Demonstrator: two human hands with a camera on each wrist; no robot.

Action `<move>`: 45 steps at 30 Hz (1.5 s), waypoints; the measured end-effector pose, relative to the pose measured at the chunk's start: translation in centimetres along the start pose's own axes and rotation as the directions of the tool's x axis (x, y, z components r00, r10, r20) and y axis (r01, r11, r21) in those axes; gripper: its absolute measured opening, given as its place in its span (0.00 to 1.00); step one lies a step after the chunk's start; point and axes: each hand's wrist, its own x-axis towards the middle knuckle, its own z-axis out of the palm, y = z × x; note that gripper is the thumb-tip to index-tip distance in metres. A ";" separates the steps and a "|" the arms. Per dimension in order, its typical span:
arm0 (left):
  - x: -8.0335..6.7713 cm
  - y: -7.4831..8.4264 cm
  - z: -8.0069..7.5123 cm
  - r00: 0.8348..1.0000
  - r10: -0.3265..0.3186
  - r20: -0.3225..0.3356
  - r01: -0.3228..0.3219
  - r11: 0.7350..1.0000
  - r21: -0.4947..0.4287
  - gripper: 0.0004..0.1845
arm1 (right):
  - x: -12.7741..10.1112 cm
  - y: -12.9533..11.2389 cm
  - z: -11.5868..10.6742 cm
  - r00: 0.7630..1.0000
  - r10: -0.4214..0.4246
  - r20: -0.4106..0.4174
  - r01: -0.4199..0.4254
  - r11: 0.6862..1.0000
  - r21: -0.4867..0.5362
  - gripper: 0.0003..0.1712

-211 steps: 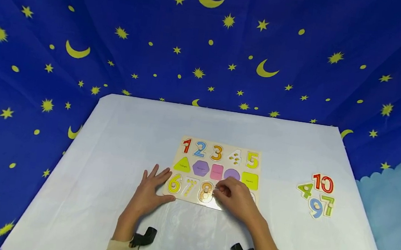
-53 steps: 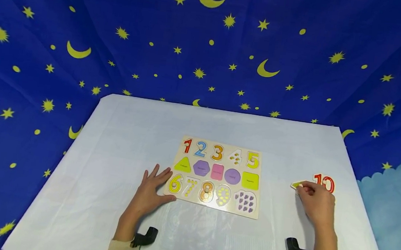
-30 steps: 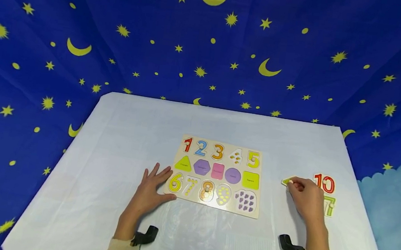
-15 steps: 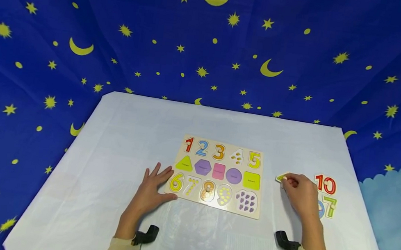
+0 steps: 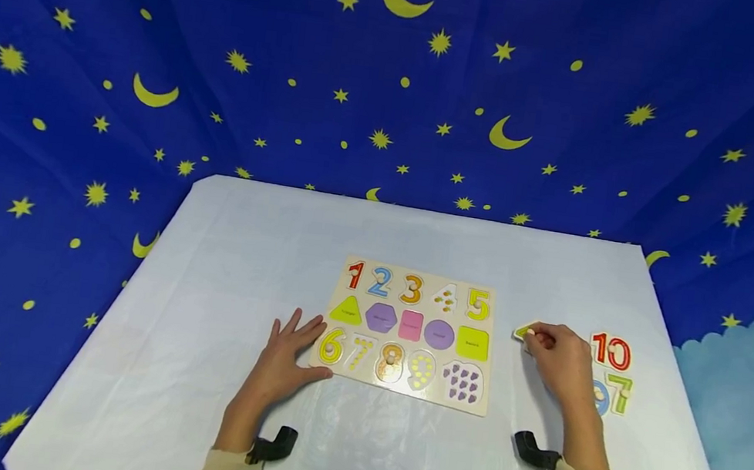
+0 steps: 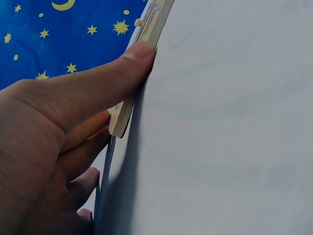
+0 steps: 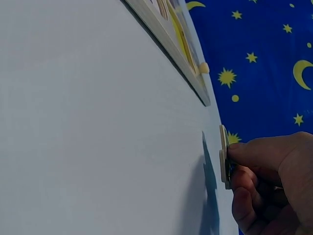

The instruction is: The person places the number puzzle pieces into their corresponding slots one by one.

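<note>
In the head view my left hand (image 5: 287,353), fingers spread and straight, steadies the wooden number puzzle board (image 5: 395,384) at its near left corner. The left wrist view has its thumb against the edge of the board (image 6: 146,58). To the right of the board, my right hand (image 5: 558,360) pinches the green number 4 puzzle piece (image 5: 521,332) by its knob, mostly hiding it. In the right wrist view this number 4 piece (image 7: 223,154) hangs edge-on above the table, apart from its shadow. Pieces 1, 2, 3, 5, 6 and 8 sit in the board; slots 4, 7, 9 and 10 show printed pictures.
Loose on the table's right lie the red number 10 piece (image 5: 611,352), the green number 7 piece (image 5: 622,393) and the blue number 9 piece (image 5: 601,398), the last partly behind my right wrist. A starry blue cloth (image 5: 293,117) hangs behind the white table (image 5: 265,238).
My right hand left the 8 on the board, took the number 4 piece from the loose group and carried it left towards the board. The left hand has stayed at the corner.
</note>
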 end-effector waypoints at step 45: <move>0.0 -0.1 0.1 1.000 -0.007 -0.011 0.007 1.000 0.000 0.47 | 1.3 -2.4 1.9 0.994 -0.091 0.052 0.088 0.994 0.057 0.12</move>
